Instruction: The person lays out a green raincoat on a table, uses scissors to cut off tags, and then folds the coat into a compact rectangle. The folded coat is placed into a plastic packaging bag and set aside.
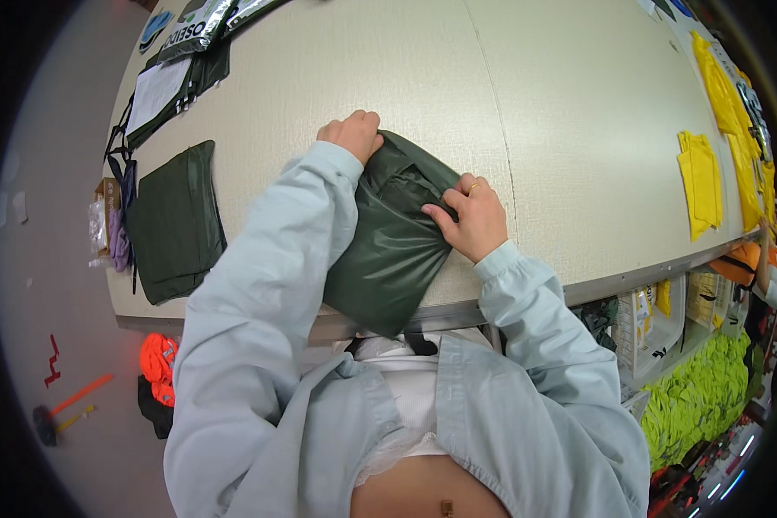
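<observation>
A dark green piece of coated fabric (pixel 384 250), smooth and slightly shiny, lies creased across the table's near edge, its lower corner hanging over. At its far left corner my left hand (pixel 354 135) is closed on the fabric. My right hand (pixel 473 214), with a ring on one finger, pinches its right side between thumb and fingers. Gathered folds run between the two hands. To the left rests a neatly folded dark green fabric piece (pixel 177 220), apart from both hands.
Dark green items with a white paper sheet (pixel 157 97) and silver-and-black packages (pixel 200 26) lie at the far left. Folded yellow fabric (pixel 699 183) is at the right. Below the table's right edge are white bins (pixel 656 319) and a lime-green heap (pixel 699 401). Another person's hand (pixel 763 250) shows at far right.
</observation>
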A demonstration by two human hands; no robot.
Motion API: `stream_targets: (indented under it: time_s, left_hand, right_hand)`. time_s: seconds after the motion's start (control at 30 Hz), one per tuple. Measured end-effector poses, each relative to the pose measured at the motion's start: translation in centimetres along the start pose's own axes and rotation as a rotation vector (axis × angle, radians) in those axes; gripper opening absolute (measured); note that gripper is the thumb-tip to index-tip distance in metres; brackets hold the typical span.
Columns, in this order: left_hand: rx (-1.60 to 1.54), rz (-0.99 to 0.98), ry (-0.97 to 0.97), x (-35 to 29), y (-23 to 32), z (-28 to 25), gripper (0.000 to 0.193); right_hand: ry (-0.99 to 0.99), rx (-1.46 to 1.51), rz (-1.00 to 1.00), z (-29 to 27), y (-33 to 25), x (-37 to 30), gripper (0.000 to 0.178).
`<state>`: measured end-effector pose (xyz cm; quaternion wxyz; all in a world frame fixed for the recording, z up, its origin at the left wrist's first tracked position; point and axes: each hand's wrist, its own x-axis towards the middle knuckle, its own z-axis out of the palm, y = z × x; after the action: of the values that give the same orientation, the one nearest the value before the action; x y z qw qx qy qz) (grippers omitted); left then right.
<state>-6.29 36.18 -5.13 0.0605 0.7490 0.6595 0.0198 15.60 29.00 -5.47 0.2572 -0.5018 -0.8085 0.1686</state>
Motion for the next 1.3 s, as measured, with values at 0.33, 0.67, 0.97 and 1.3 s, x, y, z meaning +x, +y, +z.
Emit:
stream_targets:
  time_s: [0.33,0.67,0.97,1.3]
  left_hand:
    - [-0.363,0.274,0.304,-9.2,7.1,1.5,0.045]
    - [-0.355,0.024,0.289,-7.9,9.6,2.2,0.052]
    - [-0.007,-0.288,-0.052,-6.1,12.9,4.6,0.064]
    - [-1.177,-0.143,0.278,-7.8,8.7,4.5,0.058]
  right_hand:
    - [-0.123,0.462,0.477,-0.4,4.5,0.7,0.040]
    - [-0.403,-0.230,0.073,-2.5,2.9,2.2,0.018]
    - [-0.219,0.052,-0.024,-1.8,1.6,-0.3,0.020]
    - [-0.163,-0.087,0.127,-1.2,1.5,0.3,0.012]
